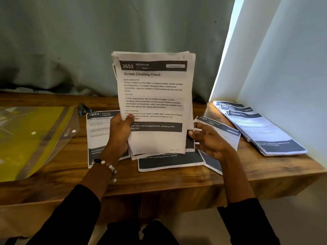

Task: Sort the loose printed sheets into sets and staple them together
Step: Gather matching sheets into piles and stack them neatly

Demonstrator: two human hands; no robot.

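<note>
Printed white sheets with dark headers (154, 103) held upright above wooden table (159, 179), left hand (120, 133) clamped on them, right hand (207, 138) pinching their edge.

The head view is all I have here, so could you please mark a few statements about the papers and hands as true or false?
1. The left hand holds the raised stack of sheets, thumb on the front page. True.
2. The top page of that stack is headed "Kitchen". False: it reads "2652 Bedroom, Screen Cleaning Check".
3. The right hand has a grip on the blue stapler. False: the stapler lies on the wooden table far to the left, by the yellow folder; the right hand is at the stack's right edge.
4. A fanned pile of sheets lies at the table's right end. True.
5. A sheet numbered 2701 lies on the table. True.
</note>
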